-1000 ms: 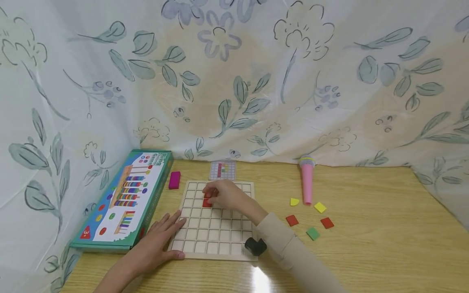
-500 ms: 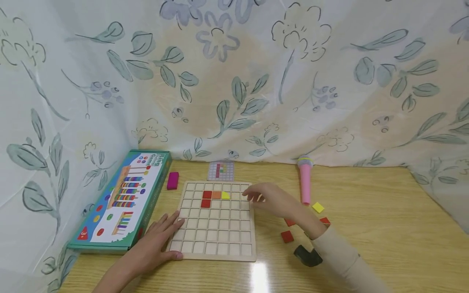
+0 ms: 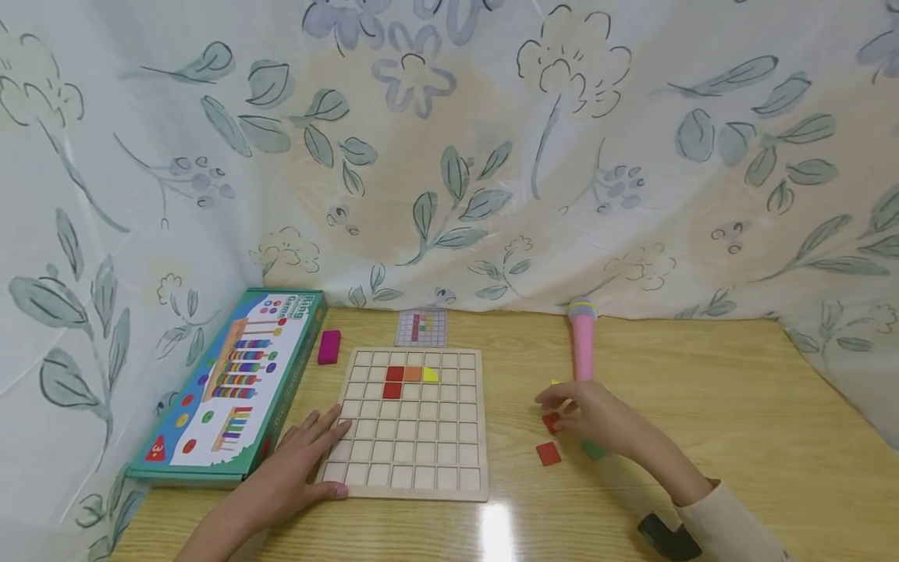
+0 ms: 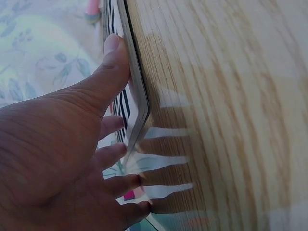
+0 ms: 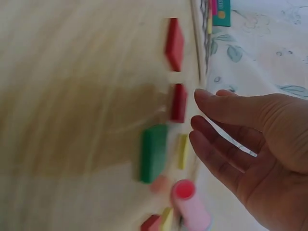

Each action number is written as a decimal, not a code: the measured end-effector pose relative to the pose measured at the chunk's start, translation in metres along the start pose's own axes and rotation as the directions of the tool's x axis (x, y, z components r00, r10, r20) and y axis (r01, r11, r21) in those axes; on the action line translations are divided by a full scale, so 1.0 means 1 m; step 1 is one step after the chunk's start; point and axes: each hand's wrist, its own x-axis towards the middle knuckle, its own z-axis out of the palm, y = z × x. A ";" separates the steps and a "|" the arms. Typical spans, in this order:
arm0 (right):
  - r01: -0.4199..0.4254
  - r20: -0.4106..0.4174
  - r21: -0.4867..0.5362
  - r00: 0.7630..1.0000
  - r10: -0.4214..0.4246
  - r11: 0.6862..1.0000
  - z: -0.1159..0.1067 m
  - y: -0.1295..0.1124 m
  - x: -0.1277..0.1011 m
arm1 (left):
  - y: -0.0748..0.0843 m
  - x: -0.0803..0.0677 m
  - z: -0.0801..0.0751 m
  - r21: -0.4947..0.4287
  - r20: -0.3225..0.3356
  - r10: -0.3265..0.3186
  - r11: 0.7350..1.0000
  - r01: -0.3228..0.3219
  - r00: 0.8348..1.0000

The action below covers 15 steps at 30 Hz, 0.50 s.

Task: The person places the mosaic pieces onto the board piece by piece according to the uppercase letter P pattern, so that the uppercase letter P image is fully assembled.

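Left hand point(image 3: 295, 468) flat on the gridded wooden board's point(image 3: 407, 421) corner, spread right hand point(image 3: 597, 421) hovers over loose red square tile point(image 3: 552, 422), likely fetching; next, a pinch.

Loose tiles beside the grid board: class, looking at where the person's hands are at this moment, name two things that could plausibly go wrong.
1. The right hand hovers open above several close-packed loose tiles; its fingers may nudge neighbours or lift the wrong colour.
2. The pink toy microphone lies just beyond that hand and could be knocked and roll.
3. Only the left hand steadies the grid board; a bump might shift the placed tiles.
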 end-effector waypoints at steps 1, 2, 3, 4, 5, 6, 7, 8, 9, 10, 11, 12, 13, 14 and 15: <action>0.009 -0.001 -0.001 1.000 -0.009 1.000 0.001 0.003 -0.001 | 0.000 0.000 0.000 0.001 -0.003 0.003 1.000 -0.003 1.000; 0.016 -0.004 -0.005 1.000 -0.016 1.000 0.002 0.005 -0.002 | 0.000 0.000 0.000 0.001 -0.005 0.004 1.000 -0.004 1.000; 0.020 -0.007 -0.005 1.000 -0.020 1.000 0.003 0.007 -0.003 | 0.000 0.001 0.000 0.002 -0.006 0.006 1.000 -0.006 1.000; 0.025 -0.010 -0.010 1.000 -0.025 1.000 0.004 0.009 -0.004 | 0.000 0.001 0.000 0.003 -0.005 0.005 1.000 -0.005 1.000; 0.026 -0.015 -0.010 1.000 -0.026 1.000 0.005 0.011 -0.004 | 0.000 0.001 0.000 0.004 -0.004 0.004 1.000 -0.004 1.000; 0.027 -0.018 -0.013 0.999 -0.027 1.000 0.006 0.012 -0.005 | 0.001 0.001 -0.001 0.003 0.000 0.000 1.000 0.000 1.000; 0.028 -0.022 -0.010 0.999 -0.028 1.000 0.006 0.013 -0.005 | 0.001 0.002 -0.001 0.000 0.004 -0.005 1.000 0.005 1.000; 0.029 -0.028 -0.009 0.999 -0.029 1.000 0.007 0.014 -0.006 | 0.001 0.002 -0.001 -0.005 0.011 -0.015 1.000 0.016 1.000; 0.033 -0.034 -0.007 0.999 -0.034 0.999 0.007 0.014 -0.006 | 0.001 0.002 -0.002 -0.005 0.017 -0.022 1.000 0.022 1.000; 0.038 -0.040 -0.004 0.998 -0.038 0.999 0.007 0.014 -0.006 | 0.002 0.002 -0.002 -0.008 0.022 -0.029 1.000 0.030 0.999; 0.046 -0.048 0.001 0.998 -0.046 0.999 0.008 0.014 -0.006 | 0.002 0.002 -0.002 -0.008 0.026 -0.034 0.999 0.034 0.999; 0.056 -0.055 0.005 0.997 -0.056 0.998 0.008 0.014 -0.006 | 0.002 0.002 -0.001 -0.011 0.027 -0.039 0.999 0.039 0.999; 0.065 -0.064 0.011 0.996 -0.065 0.998 0.009 0.014 -0.006 | 0.001 0.002 -0.001 -0.010 0.028 -0.041 0.999 0.041 0.999; 0.075 -0.073 0.012 0.995 -0.074 0.997 0.009 0.013 -0.006 | 0.001 0.001 -0.001 -0.014 0.030 -0.046 0.999 0.046 0.998; 0.082 -0.082 0.017 0.993 -0.080 0.997 0.010 0.013 -0.005 | 0.001 0.001 -0.001 -0.008 0.028 -0.042 0.999 0.042 0.999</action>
